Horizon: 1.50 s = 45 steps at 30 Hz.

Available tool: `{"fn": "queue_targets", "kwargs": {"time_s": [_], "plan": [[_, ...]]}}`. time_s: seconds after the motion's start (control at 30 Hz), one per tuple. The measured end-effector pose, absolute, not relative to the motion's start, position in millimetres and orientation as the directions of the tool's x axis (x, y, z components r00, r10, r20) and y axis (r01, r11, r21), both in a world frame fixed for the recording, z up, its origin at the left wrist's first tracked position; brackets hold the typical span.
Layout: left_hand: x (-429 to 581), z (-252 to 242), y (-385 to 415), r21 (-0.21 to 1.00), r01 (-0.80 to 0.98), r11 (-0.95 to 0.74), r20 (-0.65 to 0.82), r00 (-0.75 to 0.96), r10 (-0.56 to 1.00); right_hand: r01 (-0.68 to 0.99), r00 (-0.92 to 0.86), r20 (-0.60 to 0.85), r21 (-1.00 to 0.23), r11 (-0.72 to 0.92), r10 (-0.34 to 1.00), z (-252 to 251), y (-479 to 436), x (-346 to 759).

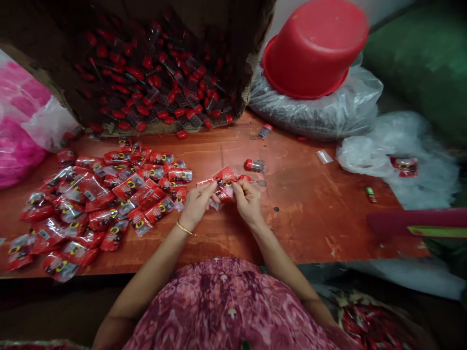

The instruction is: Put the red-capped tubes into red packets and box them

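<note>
Centrally, one red printed packet (225, 179), small, glossy; being held just above the red-brown table (310, 218), in front of the wearer; its plain red upper corner is pointing away from the body, toward the carton, on a slight slant; its long axis is not showing clearly, fingers covering both sides.

Left hand (199, 204), one, wearing a gold bangle (186, 228); thumb and fingertips are closing on the packet's left edge, remaining fingers curling in; right hand (248, 201), one; thumb and forefinger are pinching the right edge, palm facing inward.

Step in hand, by judgement: two-handed fingertip working of the packet's film; the next move is probably calling for a light, even pinch on both edges, with the printed film kept from creasing.

Red-capped container (254, 165), one, lying on its side just beyond the right hand, cap pointing left; heap of red packets (116, 189), many, spreading to the left; carton (255, 58), one, lying open toward the wearer, holding numerous red-capped containers; red tub (321, 39), one, resting upside down on a clear plastic bag (310, 116), far right.
</note>
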<state>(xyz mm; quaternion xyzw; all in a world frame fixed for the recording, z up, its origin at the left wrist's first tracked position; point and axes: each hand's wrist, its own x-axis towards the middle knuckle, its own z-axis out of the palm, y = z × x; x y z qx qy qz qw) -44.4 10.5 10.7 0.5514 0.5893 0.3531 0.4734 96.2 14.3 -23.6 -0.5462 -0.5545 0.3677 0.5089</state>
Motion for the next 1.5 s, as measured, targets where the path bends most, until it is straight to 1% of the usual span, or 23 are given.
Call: {"fn": "queue_targets", "kwargs": {"time_s": [0.07, 0.1, 0.17, 0.27, 0.33, 0.4, 0.43, 0.47, 0.53, 0.7, 0.83, 0.9, 0.97, 1.03, 1.1, 1.17, 1.23, 1.3, 1.37, 1.5], "plan": [[-42, 8, 9, 0.972, 0.081, 0.221, -0.226, 0.061, 0.972, 0.209, 0.083, 0.157, -0.968, 0.137, 0.984, -24, 10, 89], [-40, 6, 8, 0.97, 0.01, 0.244, -0.244, 0.033, 0.969, 0.215, 0.073, 0.161, -0.966, 0.142, 0.984, -24, 8, 86], [-34, 3, 7, 0.956, -0.079, 0.283, -0.288, -0.046, 0.957, 0.261, 0.056, 0.177, -0.953, 0.157, 0.983, -25, 3, 83], [-30, 2, 6, 0.916, -0.211, 0.342, -0.374, -0.135, 0.918, 0.422, 0.028, 0.215, -0.888, 0.184, 0.976, -27, 0, 89], [-31, 4, 7, 0.886, -0.286, 0.366, -0.42, -0.161, 0.893, 0.601, 0.059, 0.245, -0.782, 0.161, 0.968, -28, 0, 100], [-33, 7, 8, 0.861, -0.321, 0.395, -0.46, -0.159, 0.874, 0.777, 0.141, 0.271, -0.626, 0.063, 0.952, -31, 3, 112], [-33, 9, 9, 0.849, -0.33, 0.413, -0.479, -0.151, 0.865, 0.837, 0.182, 0.281, -0.548, 0.002, 0.942, -33, 4, 117], [-34, 10, 9, 0.836, -0.339, 0.431, -0.499, -0.142, 0.855, 0.874, 0.21, 0.289, -0.483, -0.047, 0.934, -36, 5, 122], [-33, 12, 9, 0.81, -0.358, 0.465, -0.533, -0.12, 0.838, 0.913, 0.21, 0.282, -0.399, -0.084, 0.936, -41, 6, 127], [-34, 12, 9, 0.732, -0.445, 0.516, -0.599, -0.059, 0.798, 0.95, 0.129, 0.242, -0.309, -0.05, 0.962, -48, 4, 132], [-39, 8, 8, 0.713, -0.487, 0.505, -0.604, -0.059, 0.795, 0.962, 0.063, 0.25, -0.273, 0.007, 0.966, -49, 4, 136], [-42, 7, 8, 0.702, -0.495, 0.513, -0.613, -0.052, 0.789, 0.957, 0.057, 0.237, -0.289, 0.015, 0.97, -49, 6, 140], [-43, 7, 7, 0.691, -0.499, 0.524, -0.623, -0.042, 0.781, 0.941, 0.054, 0.229, -0.337, 0.028, 0.972, -49, 7, 145], [-43, 7, 7, 0.684, -0.498, 0.532, -0.629, -0.033, 0.777, 0.896, 0.028, 0.232, -0.436, 0.078, 0.972, -50, 8, 150], [-42, 7, 7, 0.682, -0.492, 0.541, -0.63, -0.021, 0.776, 0.812, 0.019, 0.256, -0.568, 0.134, 0.967, -51, 6, 154], [-41, 7, 7, 0.68, -0.486, 0.549, -0.631, -0.008, 0.775, 0.725, 0.058, 0.291, -0.67, 0.161, 0.955, -53, 1, 155], [-40, 7, 6, 0.675, -0.49, 0.552, -0.63, 0.008, 0.777, 0.661, 0.107, 0.306, -0.733, 0.162, 0.946, -53, -5, 153], [-39, 8, 6, 0.67, -0.493, 0.555, -0.626, 0.027, 0.779, 0.593, 0.131, 0.264, -0.793, 0.138, 0.956, -50, -12, 149], [-38, 9, 6, 0.671, -0.491, 0.556, -0.62, 0.039, 0.783, 0.495, 0.127, 0.182, -0.863, 0.097, 0.975, -45, -18, 146], [-38, 13, 4, 0.688, -0.484, 0.541, -0.598, 0.043, 0.8, 0.264, 0.069, 0.022, -0.965, 0.003, 0.997, -29, -28, 142]]}}
